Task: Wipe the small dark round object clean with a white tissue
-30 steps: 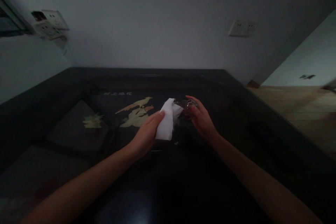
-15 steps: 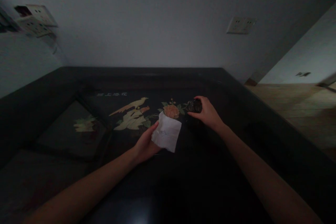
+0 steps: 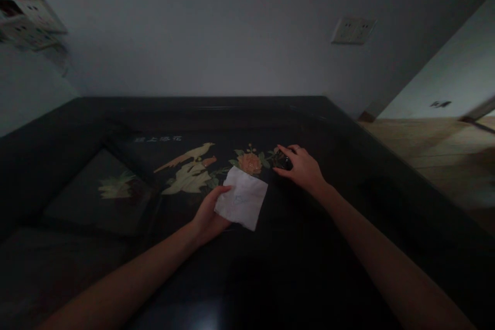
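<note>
My left hand pinches the near-left edge of a white folded tissue, which lies flat on the black lacquered table. My right hand rests on the table further right, its fingers curled over a small dark round object that is mostly hidden under them. Between the two hands the table's inlay shows an orange flower and a pale bird.
The table fills a dim corner, with grey walls behind and to the left. A wall socket sits at the upper right and another socket cluster at the upper left. A wooden floor lies beyond the table's right edge.
The hands came apart. The left hand lowered the tissue from mid-air to the table. The right hand carried the dark object right and down onto the table.
</note>
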Demonstrator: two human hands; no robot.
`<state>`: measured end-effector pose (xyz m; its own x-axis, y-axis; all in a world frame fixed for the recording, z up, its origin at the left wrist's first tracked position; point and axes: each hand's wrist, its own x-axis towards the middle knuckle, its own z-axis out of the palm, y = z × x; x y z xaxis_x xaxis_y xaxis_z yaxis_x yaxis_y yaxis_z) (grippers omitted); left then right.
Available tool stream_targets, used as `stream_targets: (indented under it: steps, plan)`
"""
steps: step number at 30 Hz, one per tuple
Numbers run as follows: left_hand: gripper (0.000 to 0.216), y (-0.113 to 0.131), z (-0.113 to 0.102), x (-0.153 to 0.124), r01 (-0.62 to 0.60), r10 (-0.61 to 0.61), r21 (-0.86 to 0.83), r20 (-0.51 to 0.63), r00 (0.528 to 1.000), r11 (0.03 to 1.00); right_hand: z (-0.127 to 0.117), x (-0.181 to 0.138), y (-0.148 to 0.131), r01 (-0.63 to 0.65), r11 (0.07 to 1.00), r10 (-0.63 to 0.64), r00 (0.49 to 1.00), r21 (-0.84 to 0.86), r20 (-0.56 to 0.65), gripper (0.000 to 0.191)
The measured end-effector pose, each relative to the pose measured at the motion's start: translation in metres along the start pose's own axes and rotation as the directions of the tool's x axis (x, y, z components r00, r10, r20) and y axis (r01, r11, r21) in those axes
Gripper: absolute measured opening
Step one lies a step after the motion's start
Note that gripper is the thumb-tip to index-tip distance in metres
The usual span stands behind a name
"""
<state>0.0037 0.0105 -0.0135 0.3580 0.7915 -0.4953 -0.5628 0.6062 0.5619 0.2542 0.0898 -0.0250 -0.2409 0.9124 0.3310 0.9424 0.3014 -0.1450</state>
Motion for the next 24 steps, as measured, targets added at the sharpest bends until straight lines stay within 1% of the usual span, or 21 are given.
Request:
stream_targets:
  steps: [2, 8, 12, 15, 21, 24]
  plan:
    - [0.027, 0.000, -0.001, 0.001, -0.008, 0.008, 0.008, -0.018, 1.000, 1.000, 0.002, 0.000, 0.001, 0.002, 1.000, -0.002, 1.000, -0.005, -0.001, 0.065]
    - [0.022, 0.001, -0.002, 0.002, -0.020, 0.020, 0.013, -0.002, 1.000, 1.000, 0.006, -0.001, 0.000, 0.019, 1.000, -0.019, 1.000, -0.011, 0.004, 0.067]
    - [0.019, 0.001, 0.002, 0.001, -0.010, 0.008, -0.031, -0.066, 0.998, 0.999, 0.008, 0.000, -0.001, 0.022, 1.000, -0.022, 1.000, -0.009, 0.006, 0.067]
    - [0.020, 0.002, 0.005, 0.000, 0.007, -0.012, -0.054, -0.093, 0.996, 0.999, 0.010, 0.001, -0.002, 0.022, 1.000, -0.022, 1.000, -0.005, 0.003, 0.067]
    - [0.021, 0.002, 0.008, -0.002, 0.044, -0.050, -0.059, -0.109, 0.993, 0.997, 0.011, 0.002, -0.002, 0.013, 0.999, -0.013, 1.000, 0.034, 0.003, 0.067]
    - [0.025, 0.001, 0.006, 0.000, 0.040, -0.046, -0.063, -0.094, 0.995, 0.997, 0.012, 0.002, -0.002, 0.003, 0.999, -0.004, 1.000, 0.054, 0.004, 0.067]
